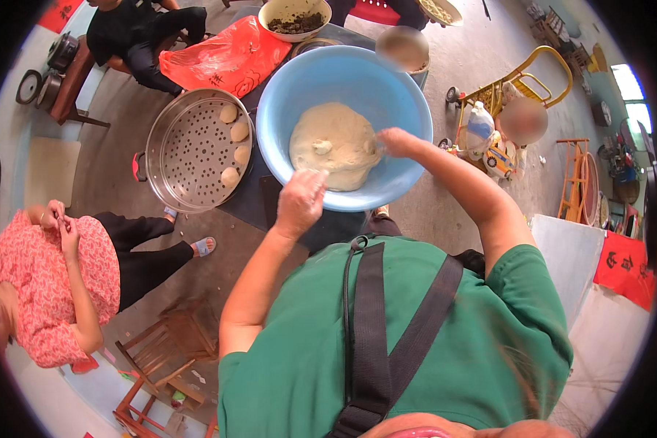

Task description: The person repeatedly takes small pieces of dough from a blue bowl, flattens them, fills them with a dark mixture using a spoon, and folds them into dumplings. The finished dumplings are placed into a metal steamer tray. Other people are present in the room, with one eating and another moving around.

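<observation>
A large pale mass of dough (334, 139) rests in a blue plastic basin (399, 101), with a small raised lump on its top. At the basin's near left rim, my left hand (302, 198) is curled and dusted with flour; its palm side is hidden, so I cannot tell if it holds anything. My right hand (399, 143) reaches over the right side of the basin, its blurred fingertips at the dough's right edge. Left of the basin stands a perforated metal steamer tray (189, 150). Several round dough balls (239, 132) line its right side.
A red plastic bag (227, 55) and a bowl of dark filling (294, 23) lie beyond on the dark table (241, 211). People are nearby, one in a patterned shirt (55, 284) at left. A wheeled yellow child's cart (487, 101) stands right, a wooden chair (164, 350) lower left.
</observation>
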A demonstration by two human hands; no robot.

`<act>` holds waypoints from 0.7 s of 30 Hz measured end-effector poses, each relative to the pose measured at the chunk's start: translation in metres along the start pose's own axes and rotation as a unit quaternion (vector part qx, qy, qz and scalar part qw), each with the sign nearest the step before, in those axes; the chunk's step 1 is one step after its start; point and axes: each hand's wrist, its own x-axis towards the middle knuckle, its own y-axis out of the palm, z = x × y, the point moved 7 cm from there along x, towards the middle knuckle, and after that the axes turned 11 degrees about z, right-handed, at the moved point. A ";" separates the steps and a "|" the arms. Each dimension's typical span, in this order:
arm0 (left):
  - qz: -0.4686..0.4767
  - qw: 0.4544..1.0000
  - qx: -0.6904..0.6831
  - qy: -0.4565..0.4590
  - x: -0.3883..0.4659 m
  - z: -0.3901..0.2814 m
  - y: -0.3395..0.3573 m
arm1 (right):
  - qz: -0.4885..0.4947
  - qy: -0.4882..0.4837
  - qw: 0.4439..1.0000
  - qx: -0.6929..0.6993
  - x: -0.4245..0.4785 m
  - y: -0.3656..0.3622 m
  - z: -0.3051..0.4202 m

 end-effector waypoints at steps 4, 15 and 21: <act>0.025 1.000 -0.009 0.014 -0.008 -0.022 0.038 | -0.004 -0.035 0.999 0.005 -0.009 -0.010 0.013; 0.149 0.974 0.151 -0.077 -0.009 -0.048 0.097 | 0.189 -0.203 0.945 -0.175 0.006 0.048 0.025; 0.141 0.976 0.139 -0.088 -0.008 -0.048 0.099 | 0.173 -0.173 0.947 -0.208 0.009 0.062 0.029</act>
